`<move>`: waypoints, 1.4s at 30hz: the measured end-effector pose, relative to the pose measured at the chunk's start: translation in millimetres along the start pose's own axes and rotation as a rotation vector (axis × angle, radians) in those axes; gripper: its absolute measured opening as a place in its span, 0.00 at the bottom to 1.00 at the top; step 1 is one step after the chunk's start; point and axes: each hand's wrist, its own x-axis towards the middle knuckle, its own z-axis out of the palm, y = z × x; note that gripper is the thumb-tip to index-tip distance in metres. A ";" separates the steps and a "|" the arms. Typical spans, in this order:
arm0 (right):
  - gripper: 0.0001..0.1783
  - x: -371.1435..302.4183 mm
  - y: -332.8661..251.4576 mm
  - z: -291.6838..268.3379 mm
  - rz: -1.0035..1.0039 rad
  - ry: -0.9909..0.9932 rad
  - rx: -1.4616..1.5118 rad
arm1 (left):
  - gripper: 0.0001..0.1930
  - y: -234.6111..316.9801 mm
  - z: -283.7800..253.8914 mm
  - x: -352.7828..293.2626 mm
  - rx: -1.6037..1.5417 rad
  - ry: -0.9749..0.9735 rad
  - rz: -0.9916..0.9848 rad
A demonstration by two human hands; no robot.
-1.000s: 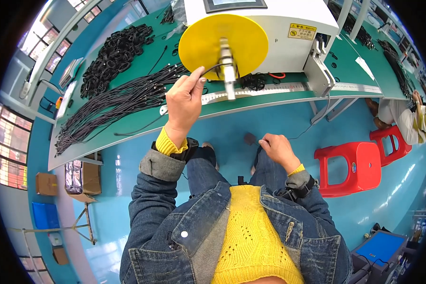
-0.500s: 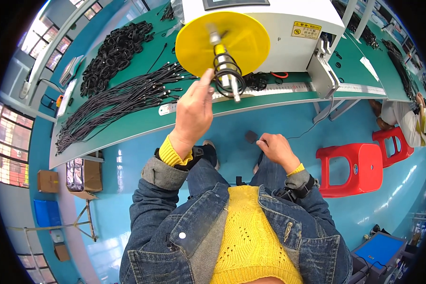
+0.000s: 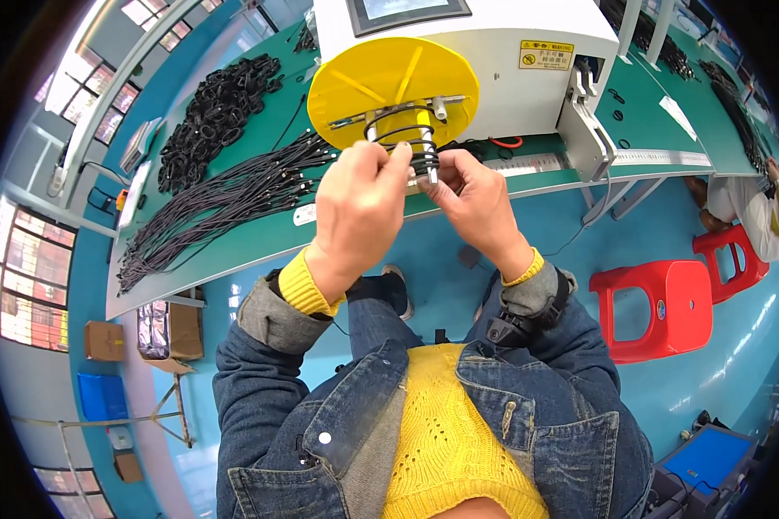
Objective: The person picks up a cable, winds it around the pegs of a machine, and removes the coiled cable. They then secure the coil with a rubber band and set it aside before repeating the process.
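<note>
A black cable [image 3: 388, 131] is wound in loose loops round the pegs [image 3: 425, 130] that stick out from a yellow disc [image 3: 342, 73] on the front of a white machine [image 3: 493, 52]. My left hand [image 3: 361, 203] is closed at the left side of the loops, its fingertips pinching the cable. From the other side, my right hand [image 3: 479, 201] is closed on the cable at the front ends of the pegs. The cable's tips are hidden by my fingers.
A bundle of straight black cables [image 3: 225, 199] and a pile of coiled ones [image 3: 212, 121] lie on the green bench [image 3: 273, 160] to the left. A steel ruler [image 3: 537, 164] runs along the front edge. Red stools [image 3: 679, 303] stand at the right.
The yellow disc was blurred with turning and now stands still, its pegs apart. My right hand has risen from over my lap to the cable; my left hand has closed at the loops.
</note>
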 end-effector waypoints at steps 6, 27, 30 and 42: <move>0.04 0.1 0.5 1.1 0.145 -0.003 0.143 | 0.12 4.9 -8.2 10.8 -0.199 -0.059 -0.073; 0.06 -2.7 2.9 3.6 0.340 -0.052 0.498 | 0.06 0.4 6.3 36.1 -0.608 -0.197 -0.224; 0.06 -5.9 -0.3 2.4 0.347 -0.057 0.522 | 0.06 5.2 -2.5 30.4 -0.584 -0.153 -0.174; 0.05 9.2 2.7 -5.7 -0.055 0.024 -0.039 | 0.04 -7.7 -9.6 2.7 -0.438 -0.149 -0.415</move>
